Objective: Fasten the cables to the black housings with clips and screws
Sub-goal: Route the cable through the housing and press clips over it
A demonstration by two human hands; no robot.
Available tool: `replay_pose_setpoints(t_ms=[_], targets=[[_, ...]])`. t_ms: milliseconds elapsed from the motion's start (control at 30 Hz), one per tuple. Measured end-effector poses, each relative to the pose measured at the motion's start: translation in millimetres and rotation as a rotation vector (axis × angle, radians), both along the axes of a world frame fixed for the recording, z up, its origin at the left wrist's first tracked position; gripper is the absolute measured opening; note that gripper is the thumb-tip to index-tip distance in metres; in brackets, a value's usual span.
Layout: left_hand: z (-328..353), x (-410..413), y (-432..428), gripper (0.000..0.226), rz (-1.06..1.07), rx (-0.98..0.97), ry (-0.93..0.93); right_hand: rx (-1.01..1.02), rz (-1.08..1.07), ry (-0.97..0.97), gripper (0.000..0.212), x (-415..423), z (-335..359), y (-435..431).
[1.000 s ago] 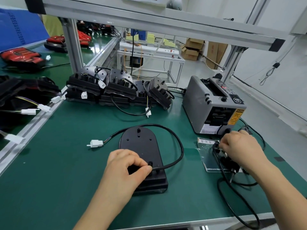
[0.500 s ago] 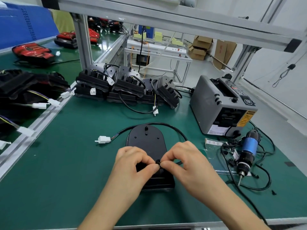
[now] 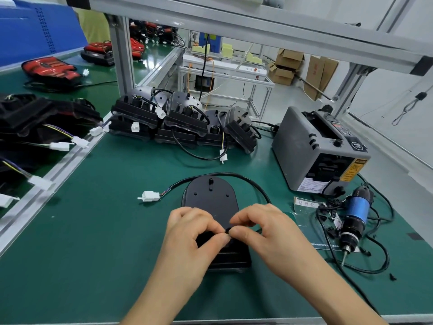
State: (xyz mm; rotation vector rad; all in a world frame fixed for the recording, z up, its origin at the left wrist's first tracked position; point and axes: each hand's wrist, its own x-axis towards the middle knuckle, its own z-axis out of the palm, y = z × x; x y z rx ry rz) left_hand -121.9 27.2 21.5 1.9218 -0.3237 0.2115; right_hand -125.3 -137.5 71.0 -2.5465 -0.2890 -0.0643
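the flat black plastic housing (image 3: 212,202) lies on the green worktop (image 3: 98,231), both hands' fingers pinched shut on a small black clip (image 3: 228,231), left hand (image 3: 194,233) and right hand (image 3: 262,227) apparently seating it over the black cable (image 3: 248,181), beside the blue-banded electric screwdriver (image 3: 353,219).

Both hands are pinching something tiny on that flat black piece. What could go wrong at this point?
1. The small black clip pinched between the left hand and right hand could slip; small black parts already lie loose on the green bench mat.
2. The flat black plastic housing lies unclamped, so pressing may shift it.
3. The black cable loops freely around the housing, and its white connector might get tugged.
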Motion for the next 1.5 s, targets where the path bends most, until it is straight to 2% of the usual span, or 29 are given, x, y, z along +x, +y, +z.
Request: replay_pose_setpoints(t_ms=[133,367,467,533,600,667,733,967,1333,1500], targets=[[-2.0,-0.2,-0.8,0.018,0.002,0.004,-0.033,0.016,0.038,-0.028,0.007,0.4,-3.8,0.1],[-2.0,1.5,5.1,0.001,-0.085,0.057,-0.065,-0.082,0.042,-0.092,0.010,3.0,-8.4,1.5],[-2.8,2.6,8.3,0.004,-0.127,0.076,-0.084,-0.106,0.056,-0.080,0.010,2.2,-8.2,2.3],[-5.6,2.1,10.8,0.012,-0.117,0.093,-0.110,-0.071,0.064,-0.013,0.018,5.1,-6.2,0.9],[-10.4,0.2,14.9,0.021,-0.078,0.117,-0.160,0.051,0.052,0.129,0.023,11.2,-1.3,-2.8],[-14.7,-1.8,17.4,0.018,-0.064,0.113,-0.205,0.153,0.058,0.274,0.023,16.9,4.6,-5.7],[-17.8,-3.9,16.7,0.011,-0.067,0.085,-0.237,0.158,0.089,0.365,0.021,21.2,8.1,-7.2],[-22.4,-2.5,13.5,0.004,-0.062,0.070,-0.287,0.039,0.152,0.534,0.015,34.4,20.5,-3.7],[-21.9,-3.5,13.1,0.003,-0.057,0.082,-0.322,-0.302,0.246,0.629,0.017,52.1,34.4,4.4],[-21.1,-3.6,13.7,0.003,-0.057,0.101,-0.316,-0.325,0.281,0.717,0.015,62.7,39.4,6.1]])
